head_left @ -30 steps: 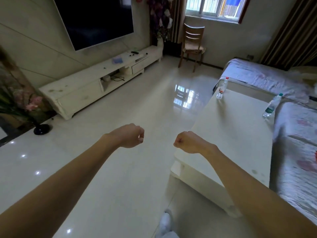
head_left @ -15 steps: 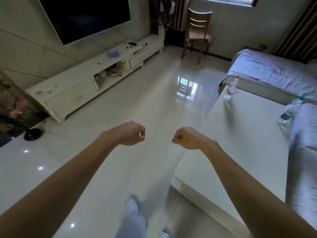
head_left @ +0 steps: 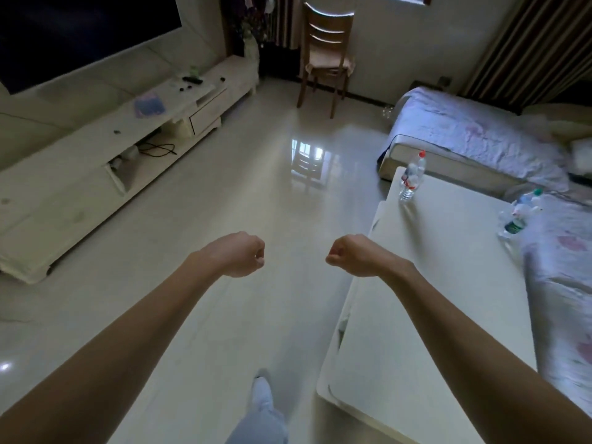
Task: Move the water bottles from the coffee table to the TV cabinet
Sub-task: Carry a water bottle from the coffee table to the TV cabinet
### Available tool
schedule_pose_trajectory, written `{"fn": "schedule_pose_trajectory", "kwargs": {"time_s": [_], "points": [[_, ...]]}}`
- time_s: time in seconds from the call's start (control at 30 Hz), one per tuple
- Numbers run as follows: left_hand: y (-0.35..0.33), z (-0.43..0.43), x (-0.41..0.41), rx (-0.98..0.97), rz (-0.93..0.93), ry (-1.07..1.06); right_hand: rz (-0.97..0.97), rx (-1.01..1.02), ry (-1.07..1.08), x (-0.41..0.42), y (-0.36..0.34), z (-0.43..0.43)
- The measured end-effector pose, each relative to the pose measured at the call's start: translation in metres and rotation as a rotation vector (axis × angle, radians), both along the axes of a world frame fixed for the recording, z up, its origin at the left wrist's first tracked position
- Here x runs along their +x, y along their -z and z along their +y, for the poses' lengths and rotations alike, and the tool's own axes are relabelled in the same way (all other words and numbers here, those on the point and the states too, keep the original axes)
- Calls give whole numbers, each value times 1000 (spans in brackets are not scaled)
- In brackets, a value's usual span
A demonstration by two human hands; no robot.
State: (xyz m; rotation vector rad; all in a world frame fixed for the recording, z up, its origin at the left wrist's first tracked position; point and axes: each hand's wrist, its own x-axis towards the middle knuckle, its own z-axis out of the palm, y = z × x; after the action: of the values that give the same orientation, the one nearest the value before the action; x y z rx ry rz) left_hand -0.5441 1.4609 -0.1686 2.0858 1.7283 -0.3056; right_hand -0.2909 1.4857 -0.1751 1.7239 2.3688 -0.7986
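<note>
Both water bottles are on the coffee table (head_left: 448, 283). The red-capped bottle (head_left: 413, 176) stands upright at the far corner on the side of the open floor. The green-capped bottle (head_left: 518, 216) stands at the far edge beside the covered sofa (head_left: 560, 267), a little blurred. Both look like thin clear plastic bottles, so I judge them light, smooth and easy to dent. It is better to take each one around the middle of the body, below the shoulder, with moderate pressure and not by the cap. How much water is inside I cannot tell. The left hand (head_left: 238, 254) and the right hand (head_left: 355, 256) are clenched into fists and hold nothing; both are in the air, well apart from the bottles. Compared with the frame one second ago, the fists are the same, but the person has walked forward along the table, so the bottles are nearer. The TV cabinet (head_left: 64, 187) lies across the floor on the left.
</note>
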Motion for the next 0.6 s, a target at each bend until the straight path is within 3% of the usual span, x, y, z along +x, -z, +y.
{"fn": "schedule_pose_trajectory", "kwargs": {"time_s": [0.2,0.6], "points": [[2,86,-29,22,-51,-4,14,36,106,-15,1,61],[28,246,3,-1,-86,182,-4,-24,253,6,28,195]]}}
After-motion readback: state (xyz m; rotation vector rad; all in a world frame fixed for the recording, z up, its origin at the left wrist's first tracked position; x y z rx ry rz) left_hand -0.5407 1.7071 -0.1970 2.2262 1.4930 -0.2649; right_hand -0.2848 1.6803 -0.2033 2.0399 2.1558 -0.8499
